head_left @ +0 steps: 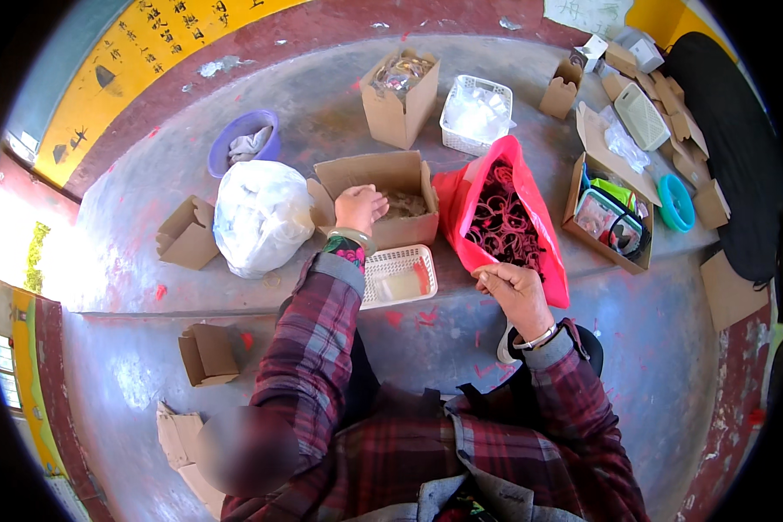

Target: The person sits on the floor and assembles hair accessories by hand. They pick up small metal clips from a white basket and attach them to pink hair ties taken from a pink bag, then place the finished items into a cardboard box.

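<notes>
My left hand [362, 209] hovers over the near left side of an open cardboard box [400, 233]. Its fingers are curled together, and whatever they may hold is hidden. Tangled tan, thin material [404, 205] lies inside this box. To the right, a bright pink bag [470, 237] gapes open, full of dark and red loops that look like hair ties [506, 217]. My right hand [511, 291] pinches the near edge of the bag between thumb and fingers. A white plastic basket [376, 287] stands just in front of the box, with something pale and a red piece in it.
A stuffed white plastic bag [264, 217] and a small open carton [188, 233] stand left. Behind are a purple basin [217, 158], a tall filled carton [400, 117] and a white basket [470, 143]. Right are a carton of goods [632, 258] and a teal basin [676, 204]. A step edge [191, 314] crosses in front.
</notes>
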Demonstrator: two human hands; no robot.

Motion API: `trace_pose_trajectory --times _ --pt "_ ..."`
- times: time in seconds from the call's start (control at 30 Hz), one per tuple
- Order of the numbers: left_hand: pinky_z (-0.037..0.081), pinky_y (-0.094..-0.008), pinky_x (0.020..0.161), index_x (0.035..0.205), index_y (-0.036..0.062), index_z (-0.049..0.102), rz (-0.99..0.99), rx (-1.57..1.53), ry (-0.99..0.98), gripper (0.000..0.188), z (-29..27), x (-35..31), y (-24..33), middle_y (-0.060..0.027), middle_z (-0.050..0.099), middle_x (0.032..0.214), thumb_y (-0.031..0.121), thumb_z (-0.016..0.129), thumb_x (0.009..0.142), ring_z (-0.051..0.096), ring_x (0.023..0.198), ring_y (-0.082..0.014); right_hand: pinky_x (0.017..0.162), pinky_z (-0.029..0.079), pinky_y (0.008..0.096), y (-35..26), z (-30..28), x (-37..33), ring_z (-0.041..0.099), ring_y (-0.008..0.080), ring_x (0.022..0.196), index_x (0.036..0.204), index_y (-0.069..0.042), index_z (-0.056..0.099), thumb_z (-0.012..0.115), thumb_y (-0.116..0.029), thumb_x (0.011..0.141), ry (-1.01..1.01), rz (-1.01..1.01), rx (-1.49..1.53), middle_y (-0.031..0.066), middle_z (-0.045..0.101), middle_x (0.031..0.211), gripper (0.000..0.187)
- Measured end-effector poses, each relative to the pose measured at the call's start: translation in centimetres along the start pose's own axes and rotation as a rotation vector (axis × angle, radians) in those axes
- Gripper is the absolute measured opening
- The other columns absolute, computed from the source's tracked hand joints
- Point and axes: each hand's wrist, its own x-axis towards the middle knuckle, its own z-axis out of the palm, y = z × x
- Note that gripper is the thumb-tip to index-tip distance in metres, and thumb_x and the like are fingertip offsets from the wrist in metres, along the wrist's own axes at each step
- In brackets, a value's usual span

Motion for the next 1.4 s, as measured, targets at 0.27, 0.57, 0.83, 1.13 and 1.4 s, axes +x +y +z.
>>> trace_pose_trajectory --times 0.27,0.57,0.83,1.13,1.4 --pt "0.047 -0.0242 0.059 0.089 -0.0011 0.058 0.224 0.091 -0.064 0.023 -0.8 -6.5 2.2 -0.0099 0.063 0.077 0.021 0.051 0.09 0.06 0.067 -0.0148 0.058 0.041 0.0214 -2.2 -4.6 0.2 0.053 0.0076 0.062 0.081 0.001 0.064 0.056 -0.014 0.087 0.46 -0.112 0.359 0.0024 0.059 0.069 0.018" --pt "0.043 -0.0237 0.053 0.07 0.0022 0.056 0.233 0.362 -0.044 0.03 -2.0 -10.4 -1.9 -0.0075 0.059 0.062 0.025 0.051 0.089 0.055 0.055 -0.0115 0.049 0.034 0.0234 0.9 -9.4 -0.4 0.038 0.0105 0.049 0.065 -0.011 0.044 0.057 -0.025 0.088 0.559 0.035 1.027 -0.0014 0.039 0.057 0.03" --pt "0.05 -0.0314 0.057 0.074 -0.0022 0.06 0.029 0.575 -0.046 0.03 -4.8 -6.4 -10.5 -0.0137 0.064 0.067 0.025 0.053 0.086 0.062 0.061 -0.0212 0.047 0.037 0.024 0.6 -7.9 -0.6 0.046 0.0115 0.051 0.066 -0.008 0.049 0.057 -0.025 0.088 0.466 0.076 0.961 0.0008 0.048 0.059 0.028" --pt "0.047 -0.0442 0.077 0.09 0.0004 0.061 0.333 1.508 -0.095 0.032 -7.4 -4.4 -17.3 -0.0197 0.063 0.088 0.027 0.063 0.073 0.06 0.083 -0.0375 0.046 0.038 0.0249 0.6 -7.3 -0.1 0.048 0.0123 0.049 0.067 -0.007 0.053 0.058 -0.023 0.087 0.437 0.115 0.923 0.0029 0.052 0.058 0.027" --pt "0.038 -0.0448 0.094 0.116 0.0041 0.051 0.304 1.706 -0.188 0.055 -6.5 -3.7 -19.0 -0.0163 0.051 0.119 0.024 0.07 0.068 0.045 0.114 -0.0337 0.045 0.04 0.0258 1.5 -6.8 0.6 0.051 0.0134 0.049 0.069 -0.008 0.056 0.059 -0.022 0.086 0.421 0.145 0.932 0.003 0.055 0.059 0.023"
